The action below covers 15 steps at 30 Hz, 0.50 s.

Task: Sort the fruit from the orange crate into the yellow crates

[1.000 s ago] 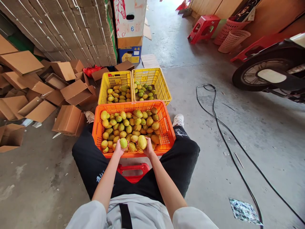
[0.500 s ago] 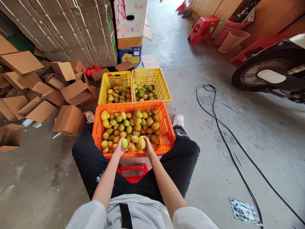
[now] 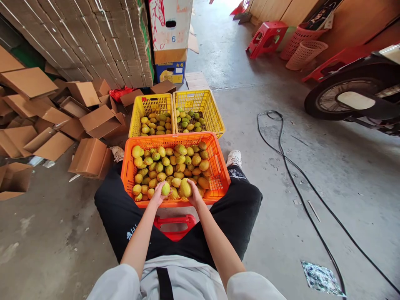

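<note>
I have both bare hands low over the near side of an orange crate (image 3: 196,135), side by side and slightly apart. The left hand (image 3: 158,196) is curled only as far as a green-yellow fruit (image 3: 165,188) needs, palm tipped inward, so the fruit seems to rest in the cupped fingers without a hard squeeze. The right hand (image 3: 195,194) wraps the outer side of a larger yellow fruit (image 3: 186,188), leaving its upper face bare to my view; how firmly it presses, I cannot tell. I also cannot tell whether either fruit touches the pile below, though holding them over it probably means a slip would drop them onto other fruit rather than the floor. The crate sits between the spread legs (image 3: 116,200), which I judge keeps it central and within easy reach of both arms. Inside, the loose fruit (image 3: 180,159) is heaped unevenly, leaving some of the base bare at the right. Just beyond the far rim stand a left yellow crate (image 3: 135,118) and a right yellow crate (image 3: 216,114), each with fruit in the bottom, likely set that close to keep the reach short.
</note>
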{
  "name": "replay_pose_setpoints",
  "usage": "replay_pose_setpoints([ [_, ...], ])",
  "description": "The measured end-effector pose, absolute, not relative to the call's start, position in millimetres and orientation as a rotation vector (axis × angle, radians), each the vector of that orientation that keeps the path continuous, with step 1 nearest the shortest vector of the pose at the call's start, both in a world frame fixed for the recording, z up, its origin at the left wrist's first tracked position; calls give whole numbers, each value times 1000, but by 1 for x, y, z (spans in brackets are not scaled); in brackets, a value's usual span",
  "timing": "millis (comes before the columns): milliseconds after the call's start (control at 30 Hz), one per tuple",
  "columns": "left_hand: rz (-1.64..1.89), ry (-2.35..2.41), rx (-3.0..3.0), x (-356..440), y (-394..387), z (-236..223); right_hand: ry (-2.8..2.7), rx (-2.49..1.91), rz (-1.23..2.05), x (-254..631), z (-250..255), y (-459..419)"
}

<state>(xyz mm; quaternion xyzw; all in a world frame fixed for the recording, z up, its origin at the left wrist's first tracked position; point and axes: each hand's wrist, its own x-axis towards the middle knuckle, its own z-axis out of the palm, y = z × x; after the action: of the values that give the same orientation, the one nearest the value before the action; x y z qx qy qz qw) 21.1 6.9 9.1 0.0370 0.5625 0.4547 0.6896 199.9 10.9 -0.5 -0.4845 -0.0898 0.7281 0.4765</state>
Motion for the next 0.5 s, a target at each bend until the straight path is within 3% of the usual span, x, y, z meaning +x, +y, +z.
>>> replay_pose_setpoints([
  [500,994,1206,-47,23,10,7,229,-1075,1801,201,14,16],
])
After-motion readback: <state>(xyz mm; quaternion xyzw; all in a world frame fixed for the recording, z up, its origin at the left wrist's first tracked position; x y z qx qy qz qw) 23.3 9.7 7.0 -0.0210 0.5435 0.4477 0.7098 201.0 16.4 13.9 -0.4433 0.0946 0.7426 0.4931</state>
